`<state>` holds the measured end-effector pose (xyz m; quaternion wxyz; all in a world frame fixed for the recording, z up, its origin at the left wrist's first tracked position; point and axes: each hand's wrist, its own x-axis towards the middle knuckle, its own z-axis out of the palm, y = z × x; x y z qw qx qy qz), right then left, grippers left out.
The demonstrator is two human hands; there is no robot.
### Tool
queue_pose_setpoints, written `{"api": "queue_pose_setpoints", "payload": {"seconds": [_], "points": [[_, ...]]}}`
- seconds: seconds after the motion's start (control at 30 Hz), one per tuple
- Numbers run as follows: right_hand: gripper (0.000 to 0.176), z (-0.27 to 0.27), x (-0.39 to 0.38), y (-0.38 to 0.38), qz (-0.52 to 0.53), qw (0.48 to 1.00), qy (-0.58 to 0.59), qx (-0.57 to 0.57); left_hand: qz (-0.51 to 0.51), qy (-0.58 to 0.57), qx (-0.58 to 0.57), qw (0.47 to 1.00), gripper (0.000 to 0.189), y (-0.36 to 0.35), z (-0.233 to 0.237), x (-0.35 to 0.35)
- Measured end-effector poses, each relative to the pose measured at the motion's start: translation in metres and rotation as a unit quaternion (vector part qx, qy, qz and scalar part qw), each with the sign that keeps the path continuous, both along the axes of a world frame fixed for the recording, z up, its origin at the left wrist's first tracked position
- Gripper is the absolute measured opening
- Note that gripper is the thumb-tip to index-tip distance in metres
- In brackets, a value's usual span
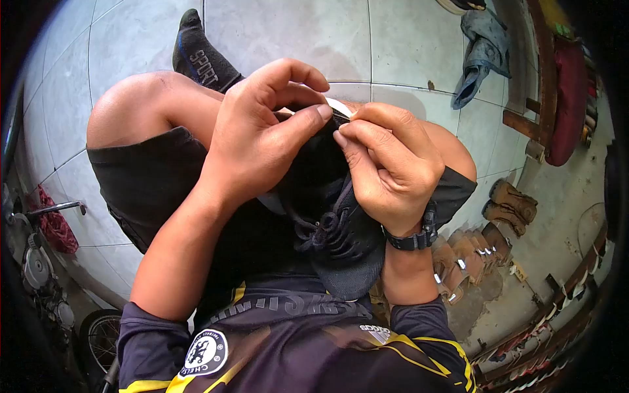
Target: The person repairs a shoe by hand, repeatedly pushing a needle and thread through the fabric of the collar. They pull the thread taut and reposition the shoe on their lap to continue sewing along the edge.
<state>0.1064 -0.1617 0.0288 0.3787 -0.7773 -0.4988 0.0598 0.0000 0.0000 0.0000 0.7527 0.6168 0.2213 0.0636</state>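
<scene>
A black lace-up shoe (347,255) lies in my lap, its toe toward my belly and its laces tied. At the shoe's far end, a white strip (339,106) shows between my hands. My left hand (259,128) is closed at that end, thumb tip against the edge beside the white strip and index finger curled above it. My right hand (396,160) pinches at the same edge from the other side, thumb against bent fingers. Whether something small, such as a needle or thread, sits in this pinch I cannot make out. A black watch (416,237) is on my right wrist.
Pale floor tiles (288,39) surround my crossed legs. A crumpled blue-grey cloth (483,49) lies at the upper right. Brown boots (510,206) and several brown pieces (465,262) are on the right. A motorbike (42,268) stands at the left; racks of shoes (544,340) line the lower right.
</scene>
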Motion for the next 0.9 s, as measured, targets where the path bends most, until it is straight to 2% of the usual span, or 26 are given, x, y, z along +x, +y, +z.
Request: {"api": "queue_pose_setpoints", "payload": {"seconds": [0.1, 0.17, 0.4, 0.57, 0.67, 0.9], "points": [[0.014, 0.001, -0.005, 0.003, -0.048, 0.995, 0.084, -0.012, 0.016, 0.033, -0.048, 0.998, 0.016, 0.001, 0.001, 0.0], [0.014, -0.002, -0.002, 0.006, -0.065, 0.994, 0.085, 0.01, -0.007, -0.01, -0.027, 1.0, 0.012, 0.002, -0.004, -0.001], [0.011, -0.004, 0.004, 0.006, -0.061, 0.993, 0.097, 0.015, -0.01, -0.03, -0.008, 0.999, 0.01, -0.003, -0.007, 0.0], [0.01, -0.005, 0.005, 0.005, -0.092, 0.987, 0.135, 0.011, -0.013, -0.045, -0.048, 0.998, 0.023, -0.008, -0.007, 0.001], [0.01, -0.009, 0.005, 0.005, -0.089, 0.983, 0.155, 0.04, -0.021, -0.026, -0.025, 0.999, 0.026, -0.006, -0.009, 0.001], [0.009, -0.01, 0.007, 0.0, -0.088, 0.975, 0.202, 0.038, 0.003, -0.032, -0.09, 0.995, 0.024, -0.009, -0.01, 0.001]]}}
